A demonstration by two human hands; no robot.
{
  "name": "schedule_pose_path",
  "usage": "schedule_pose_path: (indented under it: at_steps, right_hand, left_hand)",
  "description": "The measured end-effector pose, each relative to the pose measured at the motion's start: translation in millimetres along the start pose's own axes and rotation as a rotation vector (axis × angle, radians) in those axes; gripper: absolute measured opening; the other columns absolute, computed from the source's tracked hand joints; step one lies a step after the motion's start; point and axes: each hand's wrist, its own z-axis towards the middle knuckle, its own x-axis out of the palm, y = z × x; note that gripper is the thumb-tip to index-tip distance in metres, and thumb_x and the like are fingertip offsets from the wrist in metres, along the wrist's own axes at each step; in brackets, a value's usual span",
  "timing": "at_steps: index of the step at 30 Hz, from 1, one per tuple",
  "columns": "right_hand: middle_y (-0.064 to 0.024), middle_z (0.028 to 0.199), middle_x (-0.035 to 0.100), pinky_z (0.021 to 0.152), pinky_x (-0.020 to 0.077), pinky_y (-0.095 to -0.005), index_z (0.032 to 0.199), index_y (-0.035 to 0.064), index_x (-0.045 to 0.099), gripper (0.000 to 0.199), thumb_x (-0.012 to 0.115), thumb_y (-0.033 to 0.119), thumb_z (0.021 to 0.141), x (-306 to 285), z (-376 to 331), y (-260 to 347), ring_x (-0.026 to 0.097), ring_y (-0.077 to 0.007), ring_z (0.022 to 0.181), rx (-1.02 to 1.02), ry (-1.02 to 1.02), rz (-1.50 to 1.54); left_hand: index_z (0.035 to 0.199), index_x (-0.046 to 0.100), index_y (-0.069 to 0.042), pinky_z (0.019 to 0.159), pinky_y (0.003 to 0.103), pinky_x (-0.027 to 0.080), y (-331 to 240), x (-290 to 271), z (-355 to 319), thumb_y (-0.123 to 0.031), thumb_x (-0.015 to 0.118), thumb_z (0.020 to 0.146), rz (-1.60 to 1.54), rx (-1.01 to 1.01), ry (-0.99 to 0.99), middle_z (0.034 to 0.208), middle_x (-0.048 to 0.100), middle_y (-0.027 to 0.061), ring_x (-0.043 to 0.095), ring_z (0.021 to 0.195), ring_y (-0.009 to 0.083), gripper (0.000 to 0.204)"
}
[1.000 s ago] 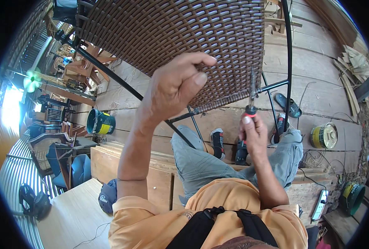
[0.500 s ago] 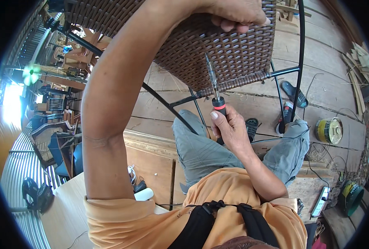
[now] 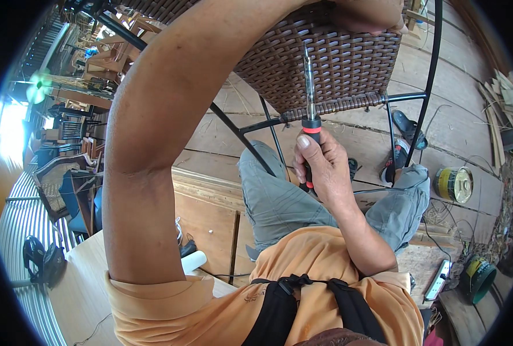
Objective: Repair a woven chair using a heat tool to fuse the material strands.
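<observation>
In my right hand (image 3: 328,167) is a soldering iron (image 3: 310,86) with a black and red handle, its metal tip pointing up and away from me. Behind that tip stands a chair (image 3: 337,63) of brown woven strips on a black metal frame; whether the two touch I cannot tell. My left arm reaches across the upper left. At the top, my left hand (image 3: 377,14) lies against the weave at its right edge, fingers curled and shaded. Whatever they pinch is hidden.
A cord (image 3: 389,190) crosses my lap. To the right stand a tin can (image 3: 453,183), a power strip (image 3: 438,280) and a dark green bucket (image 3: 478,279). A sandal (image 3: 409,130) lies on the plank floor. A pale tabletop (image 3: 86,288) is at lower left.
The chair appears shifted right and slightly up in view, my left hand with it. The soldering iron has moved slightly up and right and stands more upright.
</observation>
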Motion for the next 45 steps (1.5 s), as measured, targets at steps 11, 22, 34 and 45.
schedule_pose_path:
  at_steps: [11, 22, 34, 45]
  right_hand:
    - [0.0034, 0.060, 0.048, 0.041, 0.0327, -0.0198, 0.091, 0.0071, 0.054, 0.009, 0.055, 0.016, 0.093, -87, -50, 43, 0.042, -0.0039, 0.046, -0.066, -0.334, -0.417]
    - [-0.0003, 0.075, 0.057, 0.058, 0.0377, -0.0238, 0.103, 0.0048, 0.065, 0.032, 0.064, 0.033, 0.087, -94, 4, 275, 0.047, -0.0083, 0.063, -0.976, -0.703, -1.212]
    - [-0.0134, 0.088, 0.065, 0.074, 0.0463, -0.0352, 0.114, 0.0099, 0.058, 0.047, 0.061, 0.047, 0.085, -50, 176, 405, 0.063, -0.0241, 0.082, -1.064, -0.203, -1.705]
    - [-0.0192, 0.089, 0.064, 0.071, 0.0465, -0.0397, 0.104, 0.0062, 0.060, 0.039, 0.059, 0.041, 0.087, -96, 174, 437, 0.063, -0.0334, 0.083, -1.137, -0.524, -1.812]
  left_hand:
    - [0.087, 0.067, -0.001, 0.059, 0.026, 0.049, 38, 73, -94, -0.044, 0.051, 0.093, -0.282, 0.157, -0.506, 0.076, 0.064, 0.0075, 0.060, 0.064, 0.0122, 0.046]
    - [0.109, 0.054, -0.001, 0.088, 0.028, 0.041, 75, 173, -171, -0.016, 0.053, 0.092, -0.454, -0.201, -1.932, 0.108, 0.057, 0.0086, 0.053, 0.095, 0.0162, 0.023]
    - [0.086, 0.050, -0.004, 0.051, 0.022, 0.034, 136, 168, -137, -0.046, 0.037, 0.098, -0.957, -0.292, -1.712, 0.068, 0.044, -0.0012, 0.040, 0.058, 0.0070, 0.045]
    - [0.080, 0.048, -0.005, 0.052, 0.025, 0.035, 130, 135, -113, -0.041, 0.037, 0.099, -0.742, -0.323, -1.694, 0.065, 0.045, 0.0007, 0.041, 0.056, 0.0084, 0.043]
